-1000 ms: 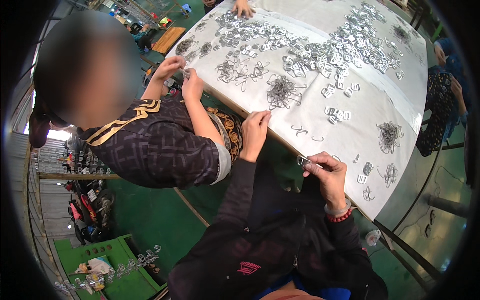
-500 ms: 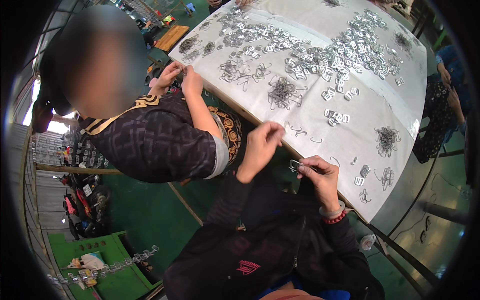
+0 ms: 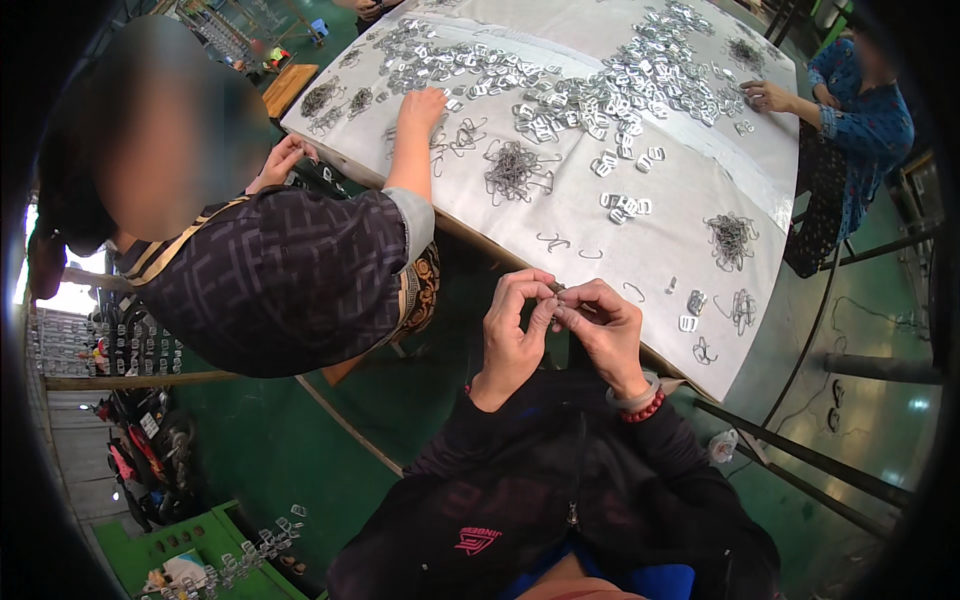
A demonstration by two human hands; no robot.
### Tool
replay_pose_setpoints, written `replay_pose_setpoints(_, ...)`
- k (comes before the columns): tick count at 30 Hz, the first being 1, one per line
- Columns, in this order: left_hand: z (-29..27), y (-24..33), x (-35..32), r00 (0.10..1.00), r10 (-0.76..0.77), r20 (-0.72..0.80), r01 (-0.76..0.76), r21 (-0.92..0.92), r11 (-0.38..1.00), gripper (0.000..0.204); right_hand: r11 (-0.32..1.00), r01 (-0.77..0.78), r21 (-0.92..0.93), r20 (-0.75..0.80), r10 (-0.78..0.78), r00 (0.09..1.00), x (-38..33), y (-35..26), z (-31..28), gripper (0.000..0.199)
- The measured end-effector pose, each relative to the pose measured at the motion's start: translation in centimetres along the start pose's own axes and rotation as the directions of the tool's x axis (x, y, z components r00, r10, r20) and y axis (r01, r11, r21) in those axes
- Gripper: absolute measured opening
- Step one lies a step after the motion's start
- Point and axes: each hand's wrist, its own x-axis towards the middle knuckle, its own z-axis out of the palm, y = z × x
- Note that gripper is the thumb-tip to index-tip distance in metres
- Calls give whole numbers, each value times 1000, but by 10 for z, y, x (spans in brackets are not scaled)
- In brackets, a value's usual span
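Observation:
In front of my body, just off the table's near edge, my left hand (image 3: 516, 335) and my right hand (image 3: 606, 335) meet fingertip to fingertip. Both are closed in a pinch on a small metal buckle (image 3: 557, 291), mostly covered by the fingers. Past the fingertips lie loose wire hooks (image 3: 553, 243) on the white-covered table (image 3: 480, 225). To the right of my right hand are a few flat metal buckles (image 3: 688, 323) and a small tangle of wire hooks (image 3: 742, 312).
A large spread of buckles (image 3: 640, 85) covers the table's far part, with hook piles (image 3: 515, 172) nearer. On the left a co-worker (image 3: 290, 270) sits close, one arm over the table. Another person (image 3: 855, 130) reaches in from the right. A metal bar (image 3: 800, 475) runs at lower right.
My left hand has come back from the table edge to meet my right hand at the buckle. The left co-worker's arm now reaches over the table. The view has shifted to the right.

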Motion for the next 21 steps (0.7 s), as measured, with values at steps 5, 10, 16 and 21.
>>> replay_pose_setpoints(5, -13, -5, -7, 981, -147, 126, 170, -198, 965, 10, 952, -5, -306, -88, -23, 996, 41, -7, -54, 26)
replay_pose_setpoints(10, -14, -6, -6, 981, -164, 101, 184, -238, 954, 10, 584, -80, -807, -263, -235, 936, 136, 28, -121, 26)
replay_pose_setpoints(16, -13, -11, -7, 976, -181, 122, 202, -190, 961, 10, 717, -61, -694, -366, -278, 888, 144, 63, -139, 9)
replay_pose_setpoints(21, -8, -14, -6, 992, -108, 68, 117, -141, 983, 10, 881, 50, -470, -338, -232, 912, 113, 29, -103, 9)
